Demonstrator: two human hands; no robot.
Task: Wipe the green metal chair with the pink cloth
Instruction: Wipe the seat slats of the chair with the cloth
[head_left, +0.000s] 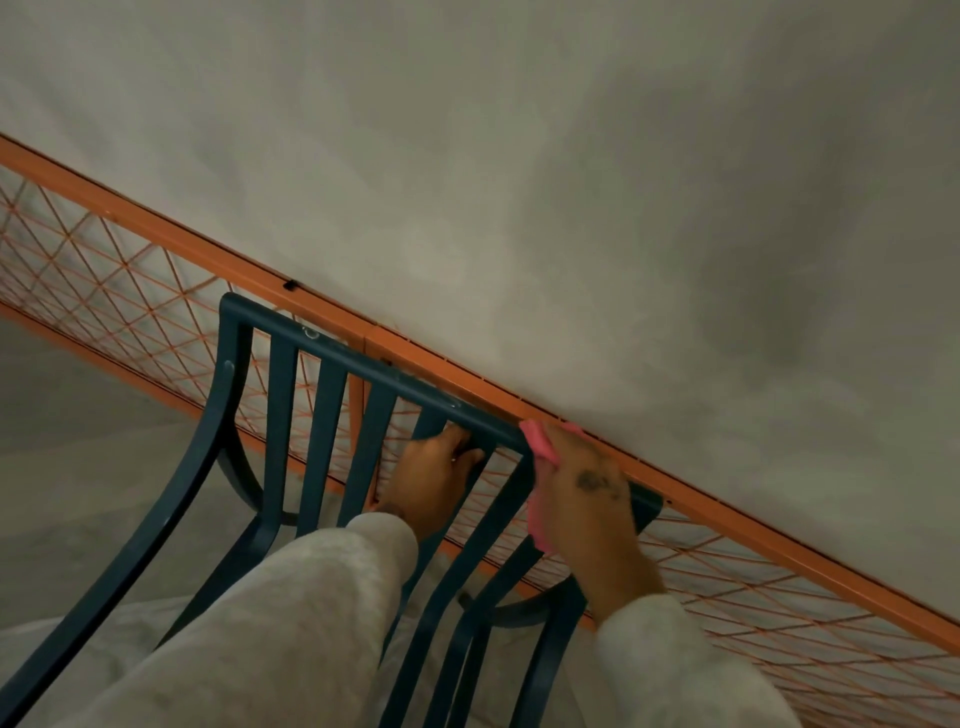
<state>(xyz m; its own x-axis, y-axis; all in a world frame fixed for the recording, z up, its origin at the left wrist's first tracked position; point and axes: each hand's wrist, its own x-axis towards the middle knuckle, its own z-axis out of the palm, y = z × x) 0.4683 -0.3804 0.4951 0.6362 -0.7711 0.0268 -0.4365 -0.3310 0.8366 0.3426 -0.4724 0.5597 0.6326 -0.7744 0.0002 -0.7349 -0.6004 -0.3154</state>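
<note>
The dark green metal chair fills the lower left, its slatted back running from upper left toward the right. My left hand grips the top rail of the backrest from below, fingers curled over the bar. My right hand presses the pink cloth around the right end of that top rail, where it meets the corner. Most of the cloth is hidden under my palm; pink shows above my fingers and below my thumb. Both arms wear light grey sleeves.
An orange metal railing with diamond wire mesh runs diagonally just behind the chair back, almost touching it. A pale plastered wall lies beyond. A grey floor shows at the left under the chair.
</note>
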